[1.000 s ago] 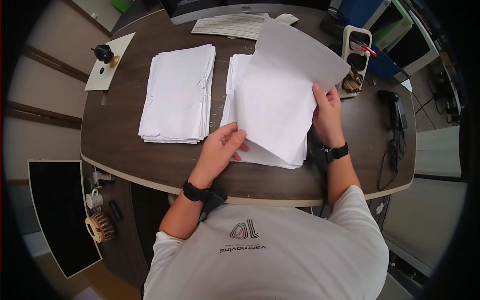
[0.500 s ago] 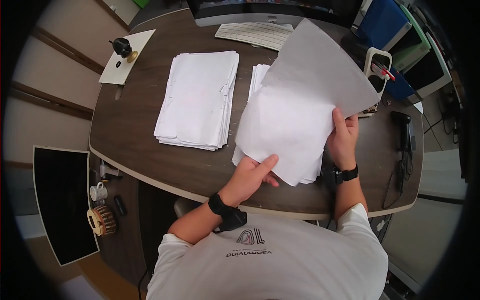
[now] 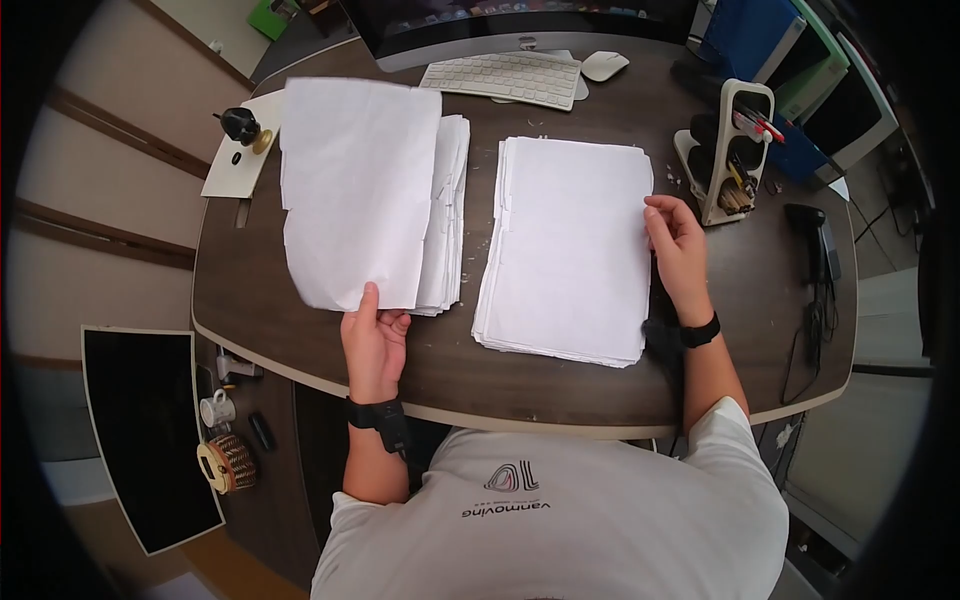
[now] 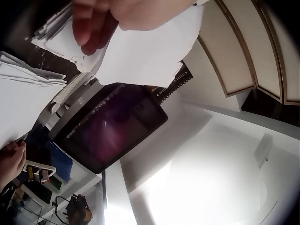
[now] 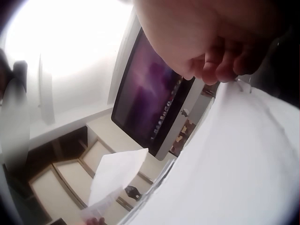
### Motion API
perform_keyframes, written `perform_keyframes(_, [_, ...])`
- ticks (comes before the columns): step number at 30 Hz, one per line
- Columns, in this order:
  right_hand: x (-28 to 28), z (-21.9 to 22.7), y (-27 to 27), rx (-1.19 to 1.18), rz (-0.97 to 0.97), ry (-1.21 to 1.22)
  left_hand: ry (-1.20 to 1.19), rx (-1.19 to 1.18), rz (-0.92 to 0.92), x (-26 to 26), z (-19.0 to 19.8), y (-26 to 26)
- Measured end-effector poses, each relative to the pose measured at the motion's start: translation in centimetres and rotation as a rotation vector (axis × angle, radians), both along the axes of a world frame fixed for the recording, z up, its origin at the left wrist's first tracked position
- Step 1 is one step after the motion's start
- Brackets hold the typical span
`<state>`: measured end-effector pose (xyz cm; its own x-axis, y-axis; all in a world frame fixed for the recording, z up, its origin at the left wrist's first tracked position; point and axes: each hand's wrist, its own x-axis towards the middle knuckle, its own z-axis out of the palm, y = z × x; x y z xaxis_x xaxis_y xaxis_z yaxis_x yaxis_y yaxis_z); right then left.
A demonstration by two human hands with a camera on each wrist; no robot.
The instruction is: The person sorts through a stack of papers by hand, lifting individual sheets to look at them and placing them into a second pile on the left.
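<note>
Two stacks of white paper lie side by side, the left stack partly under a loose sheet. My left hand pinches this sheet at its near edge, thumb on top, and the sheet slants over the stack. In the left wrist view the sheet hangs from the left hand. My right hand is at the right edge of the right stack, fingers bent and tips at the paper. The right wrist view shows the right hand above that paper.
Behind the stacks are a keyboard, a mouse and a monitor. A pen holder stands beyond my right hand, with a black corded device farther right. A stamp sits on a pale board at the far left.
The loose sheet has moved left with my left hand, from over the right stack to over the left one. My right hand has let go of it and is at the right stack's edge.
</note>
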<state>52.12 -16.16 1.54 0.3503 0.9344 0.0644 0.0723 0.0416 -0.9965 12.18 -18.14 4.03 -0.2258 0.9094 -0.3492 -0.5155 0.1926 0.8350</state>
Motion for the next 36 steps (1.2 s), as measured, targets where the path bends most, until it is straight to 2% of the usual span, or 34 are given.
perform_keyframes(2, [0.0, -0.4, 0.0, 0.009, -0.023, -0.291, -0.012, -0.020, -0.001, -0.3, -0.6, 0.2])
perform_keyframes(4, [0.0, -0.1, -0.2, -0.037, -0.040, -0.342, -0.023, -0.040, 0.002, -0.3, -0.8, 0.4])
perform_keyframes(6, [-0.2, 0.1, -0.3, -0.019, -0.090, -0.534, -0.010, -0.074, -0.004, -0.2, -0.9, 0.5])
perform_keyframes(9, [-0.3, 0.5, -0.6, -0.057, -0.072, -0.591, 0.017, -0.091, -0.014, -0.5, -1.3, 0.5])
perform_keyframes(13, [-0.4, 1.1, -0.8, -0.134, -0.047, -0.537, 0.030, -0.098, -0.029, -0.9, -1.8, 0.6])
perform_keyframes(25, [0.2, 0.7, -0.7, -0.094, -0.076, -0.416, 0.051, -0.090, -0.061, -0.7, -2.6, 1.3])
perform_keyframes(28, [0.3, 1.0, -0.8, -0.100, -0.082, -0.430, 0.047, -0.107, -0.071, -0.7, -2.5, 1.2])
perform_keyframes(31, [0.7, 0.7, -0.7, -0.006, -0.090, -0.515, 0.031, -0.166, -0.056, -1.2, -1.9, 0.0])
perform_keyframes(34, [1.2, 0.5, -0.3, 0.009, -0.127, -0.385, 0.024, -0.239, -0.083, -2.5, -1.8, -2.5])
perform_keyframes(36, [2.0, -0.4, 0.2, 0.005, -0.026, 0.019, 0.015, -0.244, -0.341, -2.7, -1.5, -4.1])
